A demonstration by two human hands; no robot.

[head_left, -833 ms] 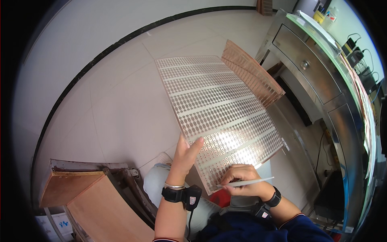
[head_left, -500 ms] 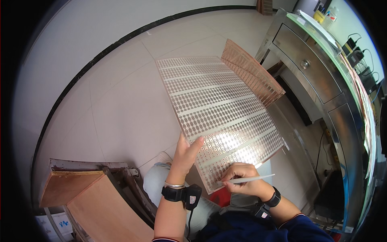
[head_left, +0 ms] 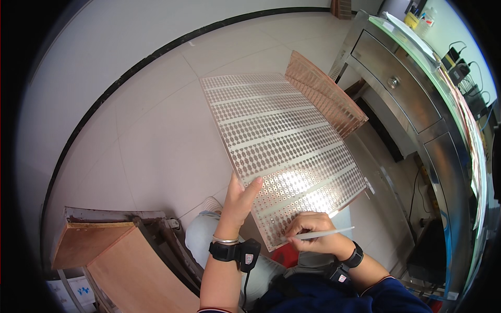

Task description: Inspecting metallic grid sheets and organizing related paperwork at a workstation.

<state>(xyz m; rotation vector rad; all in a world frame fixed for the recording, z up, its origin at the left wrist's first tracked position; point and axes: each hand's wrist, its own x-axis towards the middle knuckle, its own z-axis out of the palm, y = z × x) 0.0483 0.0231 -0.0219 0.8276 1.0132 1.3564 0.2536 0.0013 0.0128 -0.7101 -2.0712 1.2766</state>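
A large, thin circuit board panel [head_left: 276, 120], covered in rows of small shiny metal pads, slants away from me above my lap. My left hand [head_left: 241, 201] grips its left edge, thumb on the upper face and fingers hidden behind. Near the panel's lower corner, my right hand [head_left: 313, 232] pinches a slim white pen-like tool [head_left: 334, 230] whose tapered end points right. Its working tip is too small to make out beneath my fingers. Bright glare lies on the pads just above my right hand.
Behind the panel stands a copper-coloured board [head_left: 326, 91], tilted. To the right runs a metal desk [head_left: 396, 78] with a drawer; bottles [head_left: 427, 21] and black adapters [head_left: 456, 68] sit on top. A wooden box-like piece [head_left: 130, 255] stands at lower left. Something red [head_left: 285, 255] shows under the panel.
The view shifts very slightly. My hands, the panel and the white tool keep almost the same positions.
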